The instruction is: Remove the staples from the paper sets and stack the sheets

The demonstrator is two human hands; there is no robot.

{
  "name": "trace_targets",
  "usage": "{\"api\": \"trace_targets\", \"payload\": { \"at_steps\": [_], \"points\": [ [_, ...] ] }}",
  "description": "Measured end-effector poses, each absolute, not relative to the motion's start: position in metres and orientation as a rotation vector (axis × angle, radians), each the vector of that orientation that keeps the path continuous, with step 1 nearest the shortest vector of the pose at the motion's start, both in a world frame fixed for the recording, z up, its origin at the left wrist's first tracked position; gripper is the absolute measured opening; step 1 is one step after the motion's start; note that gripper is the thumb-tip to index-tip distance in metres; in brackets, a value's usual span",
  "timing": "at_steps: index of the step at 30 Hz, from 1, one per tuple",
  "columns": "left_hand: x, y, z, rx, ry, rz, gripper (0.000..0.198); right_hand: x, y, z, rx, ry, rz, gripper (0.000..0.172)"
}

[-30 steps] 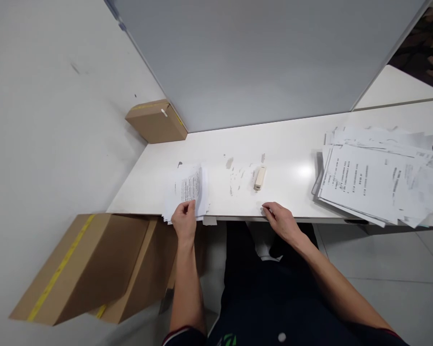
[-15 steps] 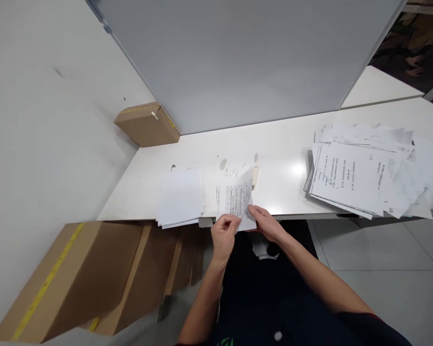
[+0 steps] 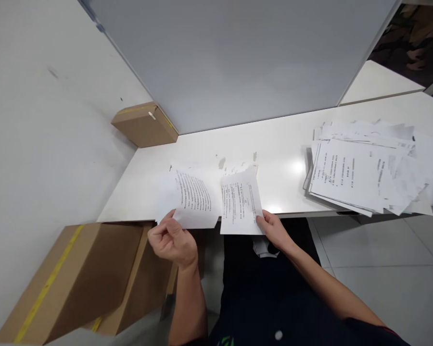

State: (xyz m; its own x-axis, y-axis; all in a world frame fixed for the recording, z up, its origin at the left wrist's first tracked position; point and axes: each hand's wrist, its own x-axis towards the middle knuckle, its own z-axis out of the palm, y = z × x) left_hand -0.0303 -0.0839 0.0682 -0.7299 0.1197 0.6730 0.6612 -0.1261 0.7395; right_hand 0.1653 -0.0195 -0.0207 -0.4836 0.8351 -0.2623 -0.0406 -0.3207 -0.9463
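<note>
Pinched by its near left corner, a curling printed sheet hangs from my left hand, whose fingers are closed. This sheet lies over a stack of white paper at the left of the desk. My right hand grips another printed sheet by its near right side, thumb on top. A gap separates the two sheets. Whether more pages lie beneath the right one I cannot tell. Behind its far right corner a small pale object shows only in part.
A wide, messy pile of printed papers covers the right of the white desk. A cardboard box stands in the back left corner. Larger cardboard boxes are below the desk's left edge. A grey panel rises behind.
My left hand has moved left with one sheet, away from the right hand. The right hand still holds its sheet, now lying flatter with its print in view.
</note>
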Motion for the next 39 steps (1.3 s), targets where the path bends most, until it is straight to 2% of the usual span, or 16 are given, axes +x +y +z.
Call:
{"api": "trace_targets", "payload": {
  "at_steps": [4,9,15,18,21,25,28,30,32,34,36,39],
  "points": [
    [-0.022,-0.084,0.069,-1.413,-1.684,-1.680,0.005,0.175,-0.020,-0.018,-1.131,-1.373,1.775,0.035],
    [0.005,-0.075,0.047,-2.272,-1.802,-1.231,0.006,0.177,-0.021,-0.014,-1.058,-1.260,1.907,0.034],
    [0.041,-0.068,0.013,-2.628,-1.722,-1.043,0.012,0.173,-0.022,-0.015,-1.158,-1.150,1.924,0.048],
    [0.046,-0.072,0.008,-2.714,-1.707,-1.041,0.012,0.174,-0.020,-0.018,-1.114,-1.161,1.901,0.040],
    [0.037,-0.075,0.006,-2.625,-1.847,-1.164,0.022,0.177,-0.017,-0.024,-1.041,-1.153,1.909,0.036],
    [0.007,-0.071,-0.003,-1.849,-2.482,-1.459,0.029,0.185,-0.016,-0.027,-1.080,-1.251,1.841,0.035],
    [-0.014,-0.062,-0.011,-1.466,-2.734,-1.817,0.054,0.191,-0.015,-0.020,-1.094,-1.388,1.711,0.030],
    [-0.020,-0.055,-0.010,-1.443,-2.763,-2.137,0.062,0.192,-0.013,-0.012,-1.088,-1.471,1.598,0.026],
    [-0.019,-0.048,-0.003,-1.468,-2.670,-2.399,0.055,0.191,-0.008,-0.003,-1.071,-1.539,1.494,0.023],
    [-0.014,-0.040,0.009,-1.464,-2.481,-2.528,0.040,0.190,-0.001,0.004,-1.036,-1.578,1.409,0.021],
    [-0.007,-0.035,0.022,-1.430,-2.282,-2.564,0.026,0.188,0.008,0.010,-0.995,-1.588,1.337,0.020],
    [0.002,-0.029,0.035,-1.421,-2.111,-2.510,0.019,0.187,0.022,0.010,-0.952,-1.573,1.257,0.019]
  ]
}}
